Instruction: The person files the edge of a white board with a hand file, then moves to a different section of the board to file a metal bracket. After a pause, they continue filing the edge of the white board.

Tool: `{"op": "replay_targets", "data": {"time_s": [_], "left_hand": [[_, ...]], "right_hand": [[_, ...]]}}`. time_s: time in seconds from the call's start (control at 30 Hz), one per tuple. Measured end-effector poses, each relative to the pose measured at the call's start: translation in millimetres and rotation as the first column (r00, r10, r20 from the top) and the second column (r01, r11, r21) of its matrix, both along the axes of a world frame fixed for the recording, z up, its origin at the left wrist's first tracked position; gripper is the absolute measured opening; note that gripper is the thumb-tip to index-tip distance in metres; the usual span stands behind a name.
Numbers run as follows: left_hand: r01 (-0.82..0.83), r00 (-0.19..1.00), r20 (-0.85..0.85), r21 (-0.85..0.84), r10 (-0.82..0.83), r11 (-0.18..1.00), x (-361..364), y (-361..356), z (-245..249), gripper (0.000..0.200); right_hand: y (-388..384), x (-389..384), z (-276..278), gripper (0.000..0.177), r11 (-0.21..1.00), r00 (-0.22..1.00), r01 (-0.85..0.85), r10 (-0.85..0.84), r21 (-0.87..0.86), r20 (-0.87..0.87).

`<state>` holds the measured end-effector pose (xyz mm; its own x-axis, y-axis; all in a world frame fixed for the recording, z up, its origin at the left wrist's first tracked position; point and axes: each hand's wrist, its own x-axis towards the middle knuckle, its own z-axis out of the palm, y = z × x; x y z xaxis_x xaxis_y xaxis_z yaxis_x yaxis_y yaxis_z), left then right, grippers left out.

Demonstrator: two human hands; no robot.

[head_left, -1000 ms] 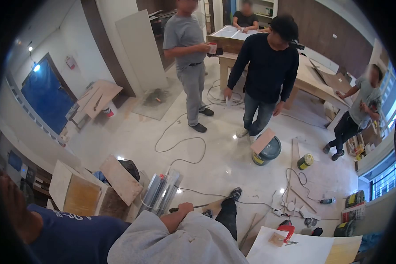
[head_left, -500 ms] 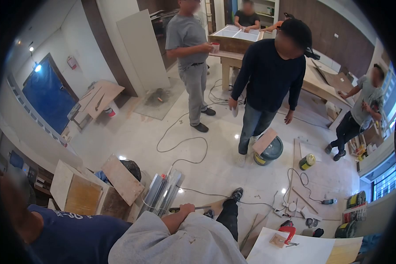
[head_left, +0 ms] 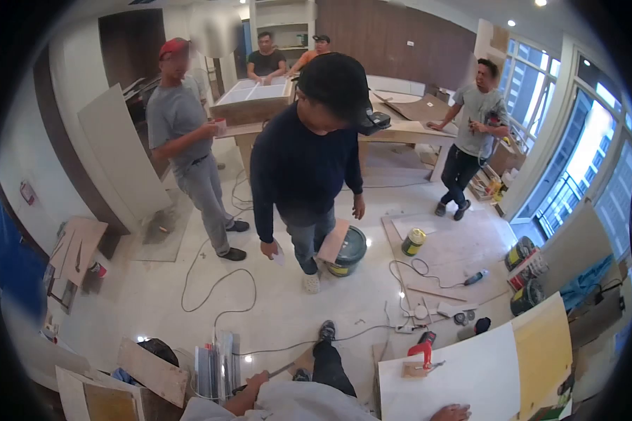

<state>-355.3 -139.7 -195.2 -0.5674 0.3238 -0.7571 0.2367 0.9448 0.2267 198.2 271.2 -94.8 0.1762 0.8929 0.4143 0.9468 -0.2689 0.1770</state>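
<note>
At the bottom, my left hand [head_left: 258, 379] is curled round a long thin tool [head_left: 288, 366], with a dark handle end to its left and a narrow strip running right. My right hand [head_left: 451, 412] lies on the white board [head_left: 449, 375] at the lower edge, fingers stretched out, nothing in them. A red clamp [head_left: 421, 353] grips a small wooden block [head_left: 413, 368] at that board's far edge. My shoe [head_left: 326, 331] rests on the floor between the hands. Left of my left hand lie silver metal lengths [head_left: 216, 366].
A person in a dark top [head_left: 305, 154] stands ahead beside a lidded bucket [head_left: 350, 252]. Another person [head_left: 182, 119] holds a red cup [head_left: 220, 126]. Cables [head_left: 221, 311] cross the floor. At right are a yellow tin [head_left: 414, 242] and a blue power tool [head_left: 476, 277].
My view has tilted up and turned right. My right hand has come into view on the white board. The person in blue at lower left is out of view.
</note>
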Motion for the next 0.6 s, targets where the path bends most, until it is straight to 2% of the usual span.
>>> {"op": "replay_targets", "data": {"time_s": [0.03,0.1,0.13,0.23,0.27,0.3,0.37,0.53,0.6], "left_hand": [[-0.051,0.999,0.009,-0.01,0.051,0.999,11.3,-6.6,8.5,0.047],[-0.02,0.998,-0.058,-0.008,0.019,1.0,12.2,-4.5,21.4,0.045],[-0.038,0.997,-0.065,0.023,0.04,0.999,12.3,-0.7,33.1,0.046],[-0.042,0.998,-0.051,0.082,0.047,0.996,12.6,13.4,42.3,0.042],[-0.038,0.998,-0.041,0.063,0.041,0.997,20.4,14.6,47.9,0.042],[-0.029,0.998,-0.048,0.05,0.031,0.998,15.6,18.4,54.6,0.041],[-0.027,0.998,-0.057,0.018,0.028,0.999,18.3,19.6,57.3,0.04],[-0.033,0.996,-0.078,-0.045,0.029,0.998,13.2,14.7,28.0,0.038],[-0.024,0.999,-0.043,-0.009,0.024,1.0,13.6,12.6,22.5,0.038]], "right_hand": [[-4.5,5.8,14.1,0.053,0.991,0.999,-0.01,0.017,-0.135,0.049],[4.9,7.2,30.0,0.054,0.913,0.982,-0.064,0.129,-0.402,0.137],[14.5,22.8,3.0,0.052,0.92,0.953,-0.045,0.156,-0.389,0.259],[11.3,23.9,0.5,0.05,0.97,0.971,-0.159,0.187,-0.185,0.149],[13.3,34.6,-11.5,0.05,0.988,0.945,-0.15,0.154,-0.037,0.29],[17.0,40.7,-37.8,0.05,0.986,0.943,-0.164,0.168,-0.038,0.288],[23.9,36.5,-39.9,0.049,0.982,0.934,-0.183,0.187,-0.042,0.305],[10.6,-10.4,6.0,0.046,0.976,0.919,-0.207,0.215,-0.059,0.33],[9.7,-18.9,12.3,0.044,0.974,0.914,-0.214,0.225,-0.069,0.338]]}}
